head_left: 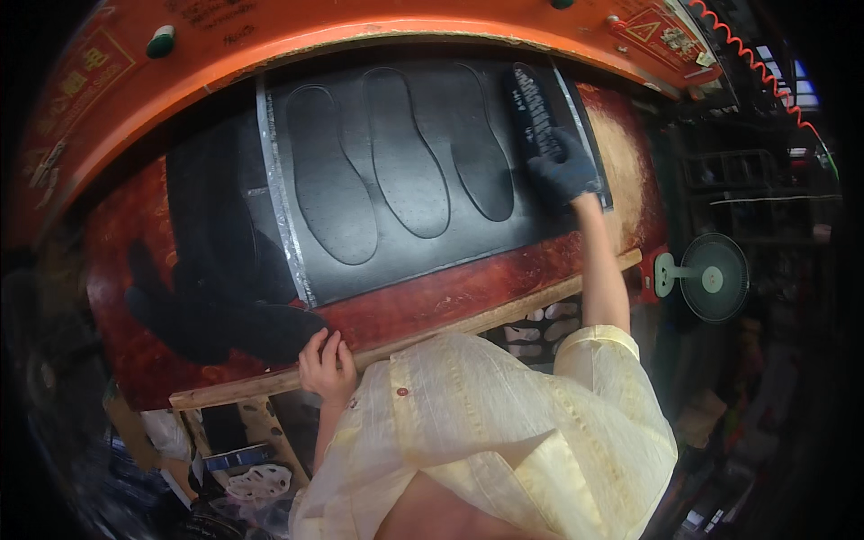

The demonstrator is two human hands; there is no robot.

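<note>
My right hand (pixel 562 169), in a dark glove, is at the right end of a black plate (pixel 418 256). Its fingers close on the lower part of a black insole (pixel 531 103) with pale printing. The insole's near end is hidden under the glove. To its left, the plate has three sole-shaped outlines, a left one (pixel 333 180), a middle one (pixel 405 153) and a right one (pixel 483 153). My bare left hand (pixel 328 364) rests by the wooden front edge, fingers loosely bent and apart. Its fingertips are at the end of some dark insoles (pixel 261 328).
An orange machine body (pixel 297 36) arches over the far side of the red table (pixel 396 310). More dark sheets (pixel 211 198) lie left of the plate. A wooden rail (pixel 486 319) runs along the front. A small fan (pixel 713 277) stands right; a coiled red hose (pixel 747 54) hangs far right.
</note>
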